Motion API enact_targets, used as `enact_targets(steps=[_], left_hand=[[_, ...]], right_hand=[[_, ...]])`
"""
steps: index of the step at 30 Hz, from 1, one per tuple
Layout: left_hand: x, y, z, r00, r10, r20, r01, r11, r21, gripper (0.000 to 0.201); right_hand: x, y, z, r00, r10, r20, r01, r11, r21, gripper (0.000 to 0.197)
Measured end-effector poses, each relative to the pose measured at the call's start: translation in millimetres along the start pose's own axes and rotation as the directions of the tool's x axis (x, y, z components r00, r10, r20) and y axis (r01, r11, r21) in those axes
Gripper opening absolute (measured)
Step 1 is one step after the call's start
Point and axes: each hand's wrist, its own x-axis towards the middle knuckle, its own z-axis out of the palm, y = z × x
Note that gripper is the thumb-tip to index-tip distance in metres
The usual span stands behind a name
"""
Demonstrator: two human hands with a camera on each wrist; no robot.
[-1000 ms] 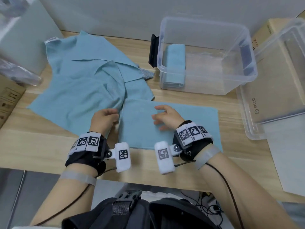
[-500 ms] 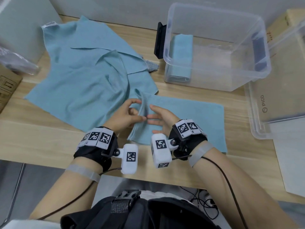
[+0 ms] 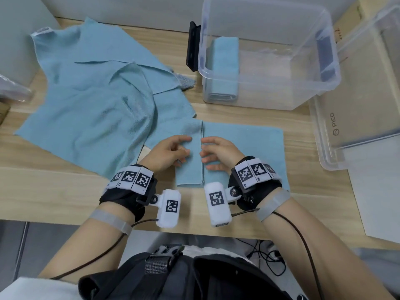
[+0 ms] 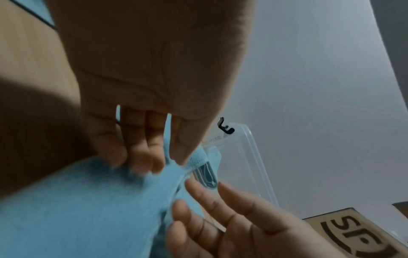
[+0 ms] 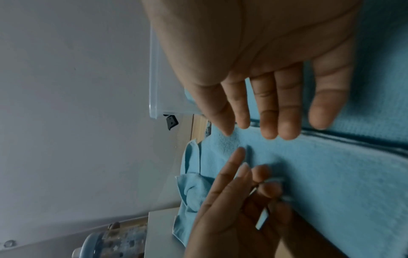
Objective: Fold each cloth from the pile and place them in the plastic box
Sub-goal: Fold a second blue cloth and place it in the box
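A light blue cloth (image 3: pixel 242 148) lies flat on the wooden table in front of me, its left part folded over as a narrow flap (image 3: pixel 190 174). My left hand (image 3: pixel 173 150) rests on that flap; in the left wrist view its thumb and curled fingers (image 4: pixel 141 153) pinch the flap's edge. My right hand (image 3: pixel 218 152) lies just right of the fold line, fingers (image 5: pixel 271 113) straight and loose over the cloth (image 5: pixel 331 174). The pile of blue cloths (image 3: pixel 93 105) spreads to the left. The clear plastic box (image 3: pixel 324 83) stands behind, holding one folded blue cloth (image 3: pixel 224 68).
A second clear container (image 3: pixel 357 94) stands at the right, over a pale box marked PICO. A black clip (image 3: pixel 192 48) sticks out from the plastic box's left side. A grey scrap (image 3: pixel 186 83) peeks from under the pile. The table's front edge is just below my wrists.
The left hand lifted the cloth's left edge and carried it rightwards; the flap now lies flat on the cloth. The right hand stayed on the cloth beside the fold.
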Motion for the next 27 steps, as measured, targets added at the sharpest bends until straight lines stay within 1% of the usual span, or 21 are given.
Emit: enact_targets(steps=[1,3,4,5,7,8,9,10,12,14,16,18,20,21,23,25,27], left_hand=[[-0.1,-3.3,-2.8,0.997,-0.001,-0.079,0.000,1.000,-0.012,0.032],[0.0,-9.2,-9.1,0.973,-0.040,-0.229,0.028,0.998,-0.054,0.027],[-0.1,-10.2,-11.0,0.963,-0.074,-0.259,0.054,0.995,-0.085,0.027],[-0.6,-9.2,-11.2,0.962,-0.110,-0.252,0.084,0.990,-0.113,0.027],[-3.6,-1.8,-7.0,0.972,-0.172,-0.162,0.145,0.975,-0.169,0.021],[-6.5,4.5,-3.4,0.976,-0.194,-0.103,0.170,0.964,-0.207,0.014],[-8.7,11.5,0.3,0.978,-0.206,-0.043,0.189,0.951,-0.245,0.008],[-10.5,18.7,3.9,0.978,-0.206,0.013,0.201,0.937,-0.285,0.005],[-10.3,30.6,11.6,0.977,-0.188,0.101,0.210,0.923,-0.322,0.017],[-7.2,37.8,19.9,0.971,-0.161,0.178,0.212,0.923,-0.320,0.028],[-4.1,42.7,29.5,0.959,-0.146,0.243,0.216,0.930,-0.296,0.038],[-2.4,45.1,38.5,0.955,-0.144,0.258,0.212,0.942,-0.261,0.042],[-2.0,46.7,45.2,0.967,-0.143,0.213,0.190,0.956,-0.224,0.038],[-1.3,46.1,48.1,0.976,-0.137,0.171,0.173,0.961,-0.215,0.033],[0.4,43.9,51.2,0.987,-0.144,0.075,0.158,0.957,-0.242,0.017],[4.7,38.6,50.8,0.987,-0.161,-0.017,0.154,0.966,-0.206,0.007],[7.2,35.3,50.1,0.981,-0.185,-0.063,0.172,0.970,-0.172,0.004]], right_hand=[[-0.6,0.8,2.3,1.000,0.012,0.026,-0.012,1.000,-0.026,0.031],[-0.2,3.0,5.0,0.998,0.035,0.044,-0.032,0.998,-0.057,0.039],[0.8,3.7,5.4,0.998,0.043,0.045,-0.040,0.997,-0.059,0.041],[0.9,3.9,5.4,0.998,0.049,0.047,-0.047,0.997,-0.059,0.042],[0.9,4.7,4.6,0.997,0.053,0.051,-0.050,0.997,-0.050,0.043],[1.3,5.5,3.4,0.997,0.050,0.054,-0.048,0.998,-0.040,0.044],[-0.4,5.4,2.1,0.997,0.044,0.059,-0.042,0.999,-0.031,0.044],[-2.6,5.1,0.1,0.997,0.033,0.066,-0.032,0.999,-0.020,0.041],[-7.3,5.0,-5.8,0.996,0.016,0.084,-0.015,1.000,-0.011,0.030],[-11.1,5.2,-13.4,0.996,-0.008,0.090,0.007,1.000,0.005,0.023],[-13.6,7.0,-21.5,0.997,-0.050,0.063,0.048,0.999,0.021,0.021],[-11.6,10.7,-29.9,0.998,-0.066,0.007,0.067,0.996,-0.056,0.021],[-5.8,15.6,-36.9,0.995,-0.071,-0.077,0.057,0.982,-0.178,0.025],[-2.4,18.5,-40.3,0.989,-0.080,-0.121,0.052,0.974,-0.221,0.023],[5.0,24.3,-46.3,0.976,-0.079,-0.203,0.010,0.947,-0.323,0.009],[6.3,26.4,-51.8,0.962,-0.057,-0.268,-0.055,0.917,-0.394,0.027],[3.9,26.3,-55.8,0.953,-0.061,-0.297,-0.085,0.886,-0.455,0.037]])
